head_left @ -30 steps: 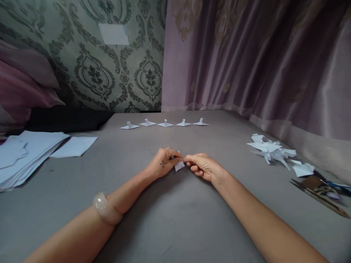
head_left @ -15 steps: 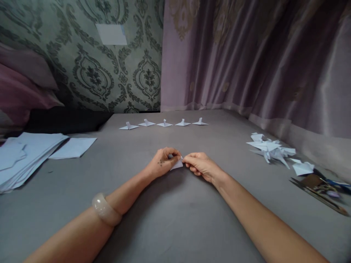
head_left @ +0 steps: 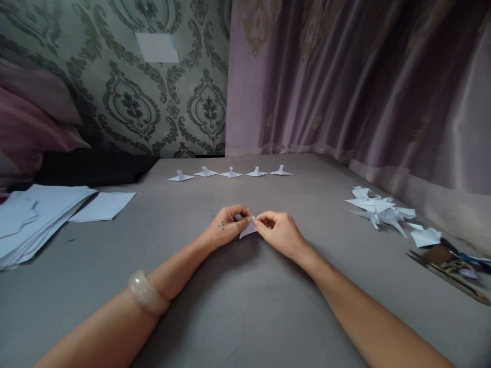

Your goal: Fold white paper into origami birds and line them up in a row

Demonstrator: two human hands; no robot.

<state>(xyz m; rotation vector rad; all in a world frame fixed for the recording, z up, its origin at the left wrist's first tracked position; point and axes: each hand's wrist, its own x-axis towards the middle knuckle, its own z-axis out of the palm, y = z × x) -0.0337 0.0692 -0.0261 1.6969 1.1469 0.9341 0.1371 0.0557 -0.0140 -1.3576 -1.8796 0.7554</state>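
Between my hands, above the grey cloth surface [head_left: 238, 317], is a small folded piece of white paper [head_left: 247, 231]. My left hand [head_left: 229, 225] pinches it from the left, thumb on the near side. The thumb and fingertips of my right hand [head_left: 282, 232] are closed on its upper right edge. The fingers cover most of the paper, so its full shape is hidden; a pale pointed flap shows below the left thumb.
Several folded white paper figures [head_left: 230, 173] stand in a row at the back. Stacked white sheets [head_left: 49, 209] lie left. On the right are a heap of folded paper pieces [head_left: 378, 205], scissors [head_left: 447, 273] and a brown object [head_left: 437, 254]. Curtains [head_left: 356, 87] hang behind.
My right hand has rolled over so its back now faces up, and its fingertips have moved slightly left onto the paper's edge. My left hand keeps nearly the same hold.
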